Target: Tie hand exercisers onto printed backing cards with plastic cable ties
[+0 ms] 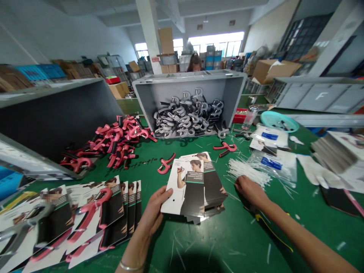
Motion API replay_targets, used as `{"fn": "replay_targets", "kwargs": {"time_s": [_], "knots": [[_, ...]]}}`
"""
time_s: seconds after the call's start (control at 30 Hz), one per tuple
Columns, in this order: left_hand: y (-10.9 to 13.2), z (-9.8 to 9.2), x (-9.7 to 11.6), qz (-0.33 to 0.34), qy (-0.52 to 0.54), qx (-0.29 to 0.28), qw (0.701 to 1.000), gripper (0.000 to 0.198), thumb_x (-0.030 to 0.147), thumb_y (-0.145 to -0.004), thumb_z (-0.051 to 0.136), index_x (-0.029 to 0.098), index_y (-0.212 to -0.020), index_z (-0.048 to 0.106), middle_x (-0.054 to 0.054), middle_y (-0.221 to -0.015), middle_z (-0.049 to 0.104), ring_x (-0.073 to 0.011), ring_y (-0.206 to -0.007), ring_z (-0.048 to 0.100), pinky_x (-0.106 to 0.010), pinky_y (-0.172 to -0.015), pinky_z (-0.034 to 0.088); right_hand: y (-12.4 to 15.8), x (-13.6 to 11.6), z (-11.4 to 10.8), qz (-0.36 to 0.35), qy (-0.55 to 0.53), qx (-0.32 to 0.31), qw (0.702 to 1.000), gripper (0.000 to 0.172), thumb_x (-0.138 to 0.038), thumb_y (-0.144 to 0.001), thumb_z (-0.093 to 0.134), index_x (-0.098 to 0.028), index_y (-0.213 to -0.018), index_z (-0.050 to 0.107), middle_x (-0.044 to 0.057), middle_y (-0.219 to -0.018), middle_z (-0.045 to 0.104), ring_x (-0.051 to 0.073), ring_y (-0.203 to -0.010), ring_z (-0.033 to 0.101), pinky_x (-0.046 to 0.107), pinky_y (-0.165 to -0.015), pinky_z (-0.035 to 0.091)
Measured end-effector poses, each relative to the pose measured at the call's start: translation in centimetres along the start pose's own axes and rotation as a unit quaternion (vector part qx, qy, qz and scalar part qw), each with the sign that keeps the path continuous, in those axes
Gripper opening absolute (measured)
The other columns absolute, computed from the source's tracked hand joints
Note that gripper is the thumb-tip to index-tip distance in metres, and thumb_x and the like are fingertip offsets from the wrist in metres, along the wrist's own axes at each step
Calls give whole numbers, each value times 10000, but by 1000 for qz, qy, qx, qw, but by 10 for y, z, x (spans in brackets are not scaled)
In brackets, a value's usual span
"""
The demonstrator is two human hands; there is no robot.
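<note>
My left hand (158,206) grips a printed card (182,189) by its left edge, thumb on top. The card lies over the near-left part of a stack of similar cards (213,182). My right hand (251,191) has its fingers curled together at the near edge of a pile of white cable ties (247,170); what is between them is hidden. A dark thing with a yellow strip (273,231) shows beneath that hand and wrist. Just beyond the cards lies a red-and-black hand grip (166,163), and another red hand grip (225,149) rests farther right.
A grey crate (136,98) on its side holds many grey hand grips. Red hand grips (113,144) spill from a left crate (96,89). Cards with grips attached (93,204) overlap at front left. Bags (273,161), a turquoise dish (292,123) and a card stack (332,153) stand right.
</note>
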State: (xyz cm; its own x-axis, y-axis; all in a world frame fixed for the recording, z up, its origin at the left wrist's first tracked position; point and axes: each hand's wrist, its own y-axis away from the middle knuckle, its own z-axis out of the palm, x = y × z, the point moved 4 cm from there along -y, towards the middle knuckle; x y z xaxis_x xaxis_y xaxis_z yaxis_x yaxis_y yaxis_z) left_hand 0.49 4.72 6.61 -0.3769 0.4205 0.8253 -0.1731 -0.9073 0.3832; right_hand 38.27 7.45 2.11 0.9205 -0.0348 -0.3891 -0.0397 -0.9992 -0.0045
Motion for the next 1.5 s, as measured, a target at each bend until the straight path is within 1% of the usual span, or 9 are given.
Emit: {"fn": "replay_targets", "kwargs": {"time_s": [0.2,0.33,0.5,0.6,0.73,0.87,1.23,1.37,1.5], "knots": [[28,-15,-8,29,7,57,998,329,255,-749,788,121,-1034,691,-111,-1051,737,-195,-824,699,-295,-734,586,-23,-11,-32,-28,-157,14,987,240,-382,-923,474,-212,-1015,617,71,-858,695,206,-703,633,349,-670,514],[22,-17,21,52,-60,21,997,321,236,-721,792,104,-1000,706,-83,-900,733,-145,-687,655,-215,-594,530,-35,-34,-58,0,-464,38,885,382,-475,-804,689,-230,-1097,674,78,-955,704,208,-781,661,345,-703,553],[-2,-23,43,55,-126,-35,990,447,283,-706,819,132,-1104,683,-93,-1006,736,-164,-775,677,-220,-630,514,-36,-98,-77,-7,-542,104,834,202,-401,-789,758,-215,-836,696,11,-796,659,131,-643,593,261,-600,522],[-19,-26,37,76,-121,-22,989,486,331,-696,836,130,-1106,670,-98,-988,742,-170,-785,682,-238,-658,511,-33,-152,-74,-68,-570,69,816,180,-393,-849,702,-217,-883,698,15,-860,670,121,-652,602,255,-608,530],[-32,-26,24,74,-97,-27,992,495,364,-692,838,114,-1081,661,-103,-963,737,-173,-785,674,-255,-678,503,-29,-218,-51,-151,-508,-23,848,202,-401,-932,600,-218,-996,654,19,-820,698,149,-693,667,282,-667,552],[-34,-25,19,84,-70,-27,994,474,398,-722,808,118,-1073,657,-69,-894,724,-153,-746,651,-234,-648,466,-27,-250,-27,-214,-452,-72,863,198,-391,-976,527,-214,-971,614,22,-833,710,152,-704,684,283,-677,547],[-37,-23,20,112,-57,-9,992,464,440,-723,796,116,-1033,680,-36,-832,688,-130,-695,606,-214,-610,437,-35,-250,4,-202,-415,-114,880,201,-382,-990,476,-216,-1004,588,24,-829,706,154,-648,672,293,-627,515],[-43,-32,5,129,5,0,992,481,548,-854,629,135,-1094,687,-61,-858,705,-143,-698,622,-237,-624,466,-35,-259,4,-287,-320,-82,899,149,-285,-944,536,-209,-878,646,40,-869,688,187,-817,639,340,-783,472],[-49,-36,-16,111,19,-29,993,423,456,-805,725,137,-1084,717,-72,-881,736,-142,-698,641,-238,-649,478,-39,-260,0,-307,-304,-94,897,158,-267,-922,560,-208,-842,682,42,-892,685,204,-905,614,341,-829,437]]}}
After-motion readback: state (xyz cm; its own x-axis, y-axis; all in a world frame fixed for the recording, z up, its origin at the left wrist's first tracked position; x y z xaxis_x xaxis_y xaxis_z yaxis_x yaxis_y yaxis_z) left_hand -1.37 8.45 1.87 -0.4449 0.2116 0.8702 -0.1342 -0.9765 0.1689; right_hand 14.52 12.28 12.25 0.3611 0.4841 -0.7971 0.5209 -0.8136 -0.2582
